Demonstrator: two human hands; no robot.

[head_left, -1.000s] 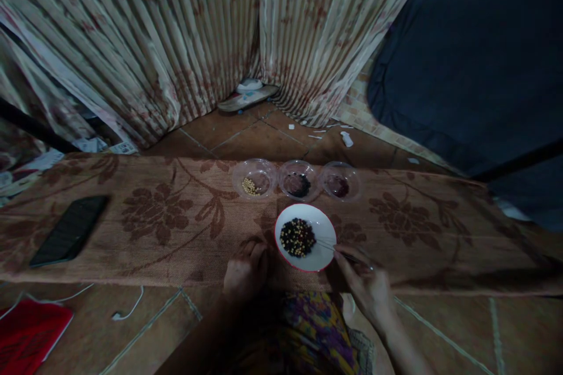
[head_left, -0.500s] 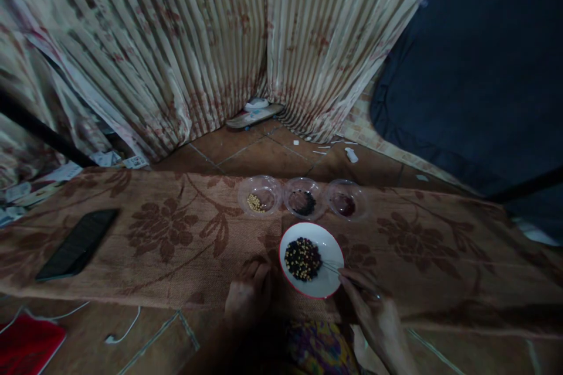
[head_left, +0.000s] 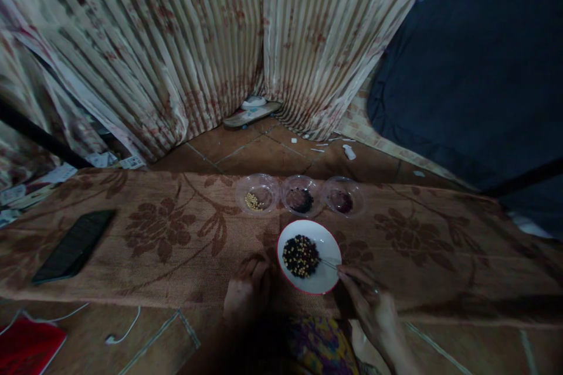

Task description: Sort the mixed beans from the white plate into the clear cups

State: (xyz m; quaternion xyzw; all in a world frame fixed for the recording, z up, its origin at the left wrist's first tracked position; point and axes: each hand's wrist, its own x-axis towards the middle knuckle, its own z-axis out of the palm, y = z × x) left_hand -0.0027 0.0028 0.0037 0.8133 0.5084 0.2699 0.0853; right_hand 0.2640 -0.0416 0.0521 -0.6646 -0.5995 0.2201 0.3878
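Observation:
A white plate with a red rim (head_left: 329, 240) lies on the cloth in front of me, bearing a heap of mixed dark and yellow beans (head_left: 301, 256). My right hand (head_left: 367, 296) is closed on thin metal tweezers (head_left: 328, 263), whose tips reach the right edge of the heap. Left of the plate, my left hand (head_left: 248, 288) rests on the cloth with its fingers curled in; whether anything is inside cannot be seen. Behind the plate stand three clear bowls in a row: one with yellow beans (head_left: 253, 201), one with black beans (head_left: 303, 201), one with dark red beans (head_left: 344, 203).
A brown flowered cloth (head_left: 193, 269) covers the narrow table. A dark phone (head_left: 74, 246) lies at its left. Beyond the table are a skateboard (head_left: 251, 115), white scraps (head_left: 349, 152) on the tiles and striped curtains (head_left: 211, 41). A white cable (head_left: 127, 331) lies on the floor in front.
The whole view has shifted slightly. The tweezers' prongs look closer together than before, still at the heap's right edge. My left hand stays in place.

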